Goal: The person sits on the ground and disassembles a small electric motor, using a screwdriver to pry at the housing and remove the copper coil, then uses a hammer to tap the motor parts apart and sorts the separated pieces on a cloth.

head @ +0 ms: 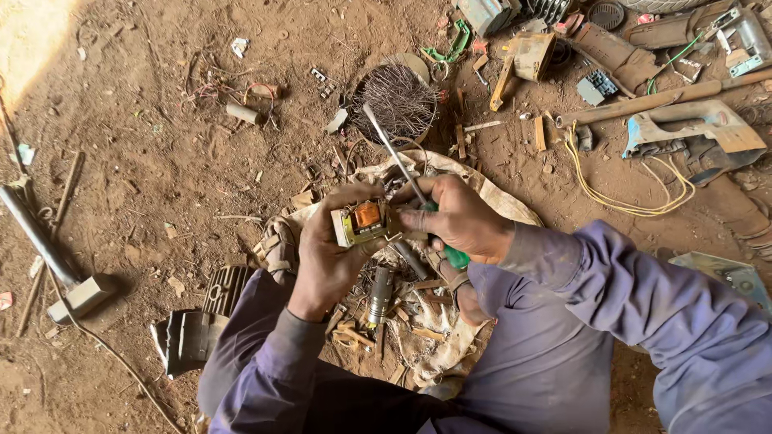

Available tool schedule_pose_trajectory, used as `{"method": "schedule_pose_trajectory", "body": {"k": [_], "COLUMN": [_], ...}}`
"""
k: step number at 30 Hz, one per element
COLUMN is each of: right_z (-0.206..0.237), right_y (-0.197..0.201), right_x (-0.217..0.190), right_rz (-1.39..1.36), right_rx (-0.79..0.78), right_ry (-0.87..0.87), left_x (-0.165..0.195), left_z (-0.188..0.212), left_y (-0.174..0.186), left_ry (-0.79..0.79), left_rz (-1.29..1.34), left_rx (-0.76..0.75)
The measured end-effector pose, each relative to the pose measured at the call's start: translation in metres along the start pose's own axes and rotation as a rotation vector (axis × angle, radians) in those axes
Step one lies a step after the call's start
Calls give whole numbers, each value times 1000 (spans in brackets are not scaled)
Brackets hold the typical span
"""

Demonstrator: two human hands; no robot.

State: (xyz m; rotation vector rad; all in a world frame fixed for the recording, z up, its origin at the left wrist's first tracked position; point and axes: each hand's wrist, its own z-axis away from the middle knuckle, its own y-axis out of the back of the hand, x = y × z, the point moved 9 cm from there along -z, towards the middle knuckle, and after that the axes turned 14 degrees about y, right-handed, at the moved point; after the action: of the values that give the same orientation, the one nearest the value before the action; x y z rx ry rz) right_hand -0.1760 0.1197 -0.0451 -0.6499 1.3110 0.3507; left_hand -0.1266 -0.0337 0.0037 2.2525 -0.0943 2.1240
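Observation:
My left hand (326, 257) grips a small transformer (362, 222), a metal block with an orange-taped coil in its middle. My right hand (458, 217) is closed around a green-handled screwdriver (396, 154) whose long steel shaft points up and away to the left. The fingers of that hand rest against the transformer's right side. Both hands hover over a dirty cloth sack (482, 197) spread on the ground, which carries metal scraps and a cylindrical metal part (379, 294).
Bare dirt lies all around. A bundle of thin wires (398, 100) sits just beyond the sack. A hammer (48, 257) lies at left, a finned metal casing (205, 317) near my left elbow, yellow wire (627, 201) and broken appliance parts at upper right.

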Motion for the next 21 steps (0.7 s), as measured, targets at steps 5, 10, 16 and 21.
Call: {"method": "schedule_pose_trajectory", "body": {"k": [5,10,16,21], "right_z": [3,12,31,30], "right_y": [-3,-4,-17,-14], "right_x": [-13,-9,28,29], "right_rz": [163,165,-68,90], "right_rx": [-151,-185,-305,-272], "right_ry": [168,115,-352,-290], "left_x": [7,13,6,-4], "left_z": [0,13,28,37], "left_y": [-2,-15,-14,-10], "left_ry": [-4,-168,-229,-283], "left_rz": [-296,-493,-610,-651], "left_rx": [-73,-118,-63,-102]}}
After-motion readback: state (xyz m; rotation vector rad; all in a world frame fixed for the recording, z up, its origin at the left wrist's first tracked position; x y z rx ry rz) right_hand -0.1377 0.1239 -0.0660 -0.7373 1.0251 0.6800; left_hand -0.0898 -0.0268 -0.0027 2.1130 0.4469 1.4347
